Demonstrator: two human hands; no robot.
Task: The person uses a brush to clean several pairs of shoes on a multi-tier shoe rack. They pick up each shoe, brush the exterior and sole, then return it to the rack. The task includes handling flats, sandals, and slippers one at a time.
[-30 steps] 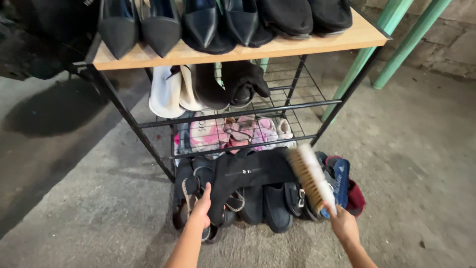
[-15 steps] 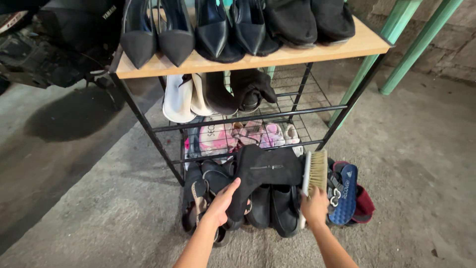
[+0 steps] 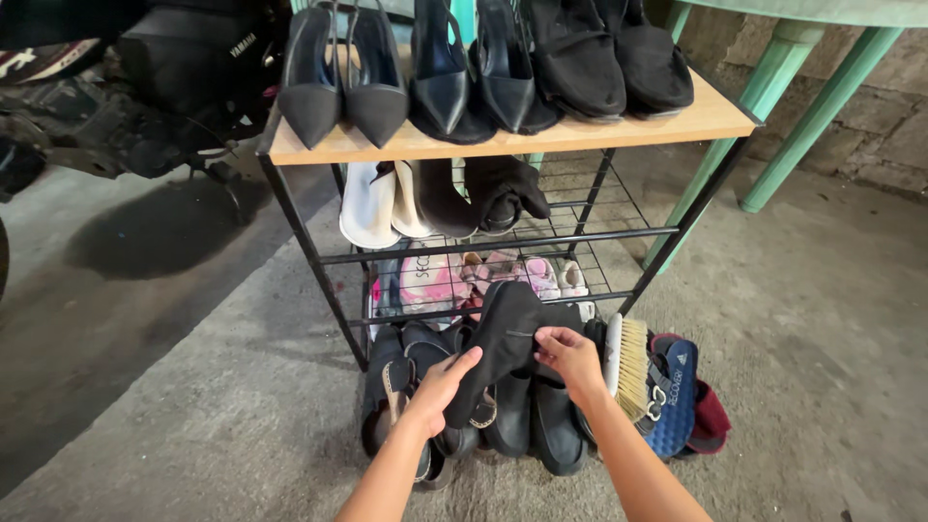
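Your grip is now on the boot (image 3: 503,338) with both hands: the left hand (image 3: 440,387) clasps its lower end from beneath, and the right hand (image 3: 570,356) has let go of the brush (image 3: 626,365) and pinches the boot's upper edge. Half a second ago that right hand was wrapped around the brush handle; now the brush rests on its own, bristles to the right, just beside your right wrist and against the blue sandal (image 3: 675,396). So brushing has paused, and both hands look set to turn or reposition the soft black boot. The boot is lifted slightly in front of the rack (image 3: 503,130), above the row of dark shoes (image 3: 527,425) on the floor (image 3: 193,387), below the wire shelf of pink slippers (image 3: 454,275). Black heels (image 3: 440,68) line the wooden top shelf, with a white pair (image 3: 372,203) beneath. Mind the brush: it looks loosely propped and may tip.
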